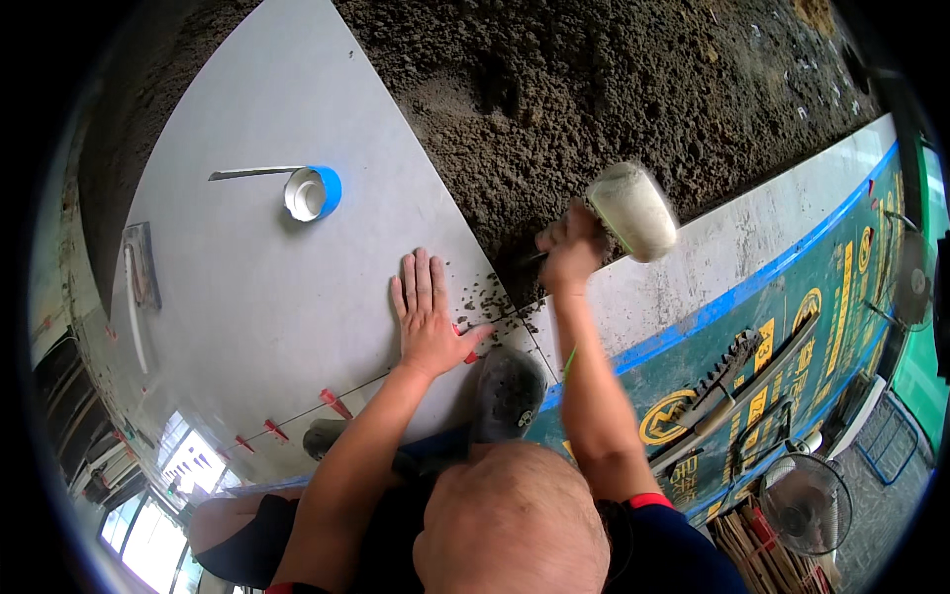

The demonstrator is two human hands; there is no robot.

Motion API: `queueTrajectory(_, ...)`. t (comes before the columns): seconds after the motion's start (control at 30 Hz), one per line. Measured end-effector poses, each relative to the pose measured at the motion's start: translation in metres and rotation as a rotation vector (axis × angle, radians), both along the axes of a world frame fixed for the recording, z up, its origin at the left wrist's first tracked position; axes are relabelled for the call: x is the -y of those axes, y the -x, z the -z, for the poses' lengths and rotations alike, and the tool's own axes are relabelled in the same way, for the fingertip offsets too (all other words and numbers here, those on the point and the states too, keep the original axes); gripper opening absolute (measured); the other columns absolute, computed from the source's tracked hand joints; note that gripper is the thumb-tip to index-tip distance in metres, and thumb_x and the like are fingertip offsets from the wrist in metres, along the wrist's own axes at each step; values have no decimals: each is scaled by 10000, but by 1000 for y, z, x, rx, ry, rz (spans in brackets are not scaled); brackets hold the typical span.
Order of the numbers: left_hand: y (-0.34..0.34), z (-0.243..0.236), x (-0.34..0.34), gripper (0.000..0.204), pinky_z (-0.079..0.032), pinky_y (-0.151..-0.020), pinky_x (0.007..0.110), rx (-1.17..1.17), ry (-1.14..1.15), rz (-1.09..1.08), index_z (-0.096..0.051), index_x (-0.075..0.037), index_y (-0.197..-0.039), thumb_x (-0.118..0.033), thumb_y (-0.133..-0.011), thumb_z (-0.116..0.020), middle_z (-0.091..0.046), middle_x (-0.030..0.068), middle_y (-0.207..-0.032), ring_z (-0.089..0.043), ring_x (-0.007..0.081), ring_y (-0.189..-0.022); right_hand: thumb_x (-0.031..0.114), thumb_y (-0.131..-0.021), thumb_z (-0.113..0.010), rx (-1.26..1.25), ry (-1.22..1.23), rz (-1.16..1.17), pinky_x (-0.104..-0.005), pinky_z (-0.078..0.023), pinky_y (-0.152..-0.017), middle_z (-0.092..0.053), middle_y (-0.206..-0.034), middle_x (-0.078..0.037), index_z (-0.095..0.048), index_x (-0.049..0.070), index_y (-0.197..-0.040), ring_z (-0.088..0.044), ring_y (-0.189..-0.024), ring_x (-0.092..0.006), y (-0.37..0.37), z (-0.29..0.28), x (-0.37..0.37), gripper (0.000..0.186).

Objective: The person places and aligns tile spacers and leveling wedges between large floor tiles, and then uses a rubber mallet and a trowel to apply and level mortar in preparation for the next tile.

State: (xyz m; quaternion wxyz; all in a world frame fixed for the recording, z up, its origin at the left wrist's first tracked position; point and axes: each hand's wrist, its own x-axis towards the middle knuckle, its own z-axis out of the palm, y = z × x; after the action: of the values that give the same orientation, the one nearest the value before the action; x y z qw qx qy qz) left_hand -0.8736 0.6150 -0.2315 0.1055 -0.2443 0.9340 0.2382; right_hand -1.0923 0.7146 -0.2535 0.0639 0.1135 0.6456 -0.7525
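Note:
My left hand [427, 322] lies flat on a large light-grey tile [257, 267], fingers stretched out, near the tile's right edge. Beside its thumb are red wedges [471, 357] and crumbs of dark mortar. My right hand [574, 249] is closed around the handle of a white-headed mallet [633, 211], slightly blurred, over the tile corner and the bed of dark crumbly mortar [594, 89]. Most of the handle is hidden by the hand. A blue and white tub [315, 193] rests on the tile, with a thin flat strip [257, 172] beside it.
A suction-cup-like handled tool [142, 267] lies at the tile's left edge. More red wedges [335, 403] stand along the near joint. Blue tape [683, 322] borders green printed sheeting at right, holding a notched trowel [727, 371] and a long bar. A fan [807, 503] stands lower right.

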Motion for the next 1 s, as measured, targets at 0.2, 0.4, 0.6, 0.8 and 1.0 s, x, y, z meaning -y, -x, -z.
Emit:
queueTrajectory(0.2,-13,3,6,1317,11,-1232,588,11,-21,-3,-65,52,-1601,-575,-719,-817,-33,262,-1686,6,420,-1567,236,-982,-584,193,138,-60,-317,-326,-431,-344,-564,33,-511,136,-770,-331,-449,-113,22,-40,16,245)
queueTrajectory(0.4,-15,4,6,1315,11,-1232,589,11,12,0,-46,47,-1605,-552,-726,-819,-19,264,-1686,11,421,-1567,227,-1064,-474,-225,250,-261,-311,-340,-493,-308,-553,28,-360,139,-683,-310,-461,-120,91,-80,-40,407)
queueTrajectory(0.6,-7,1,6,1297,10,-1232,591,-9,-18,23,-41,45,-1604,-532,-738,-816,-12,261,-1687,16,427,-1566,211,-967,-588,321,247,-55,-328,-272,-441,-312,-556,37,-481,125,-746,-281,-430,-122,-13,-17,15,260)
queueTrajectory(0.8,-15,1,9,1301,9,-1230,594,11,-44,11,-41,44,-1604,-519,-732,-825,-10,263,-1686,12,428,-1565,214,-1047,-479,-103,407,-262,-308,-356,-487,-353,-590,23,-456,137,-765,-357,-488,-125,72,-51,-37,294)
queueTrajectory(1.0,-6,1,5,1311,21,-1229,594,-14,-35,37,-30,35,-1607,-525,-729,-827,-8,265,-1686,18,426,-1566,202,-997,-534,88,112,-27,-328,-333,-468,-343,-587,25,-453,126,-767,-339,-474,-125,-3,-17,-16,255)
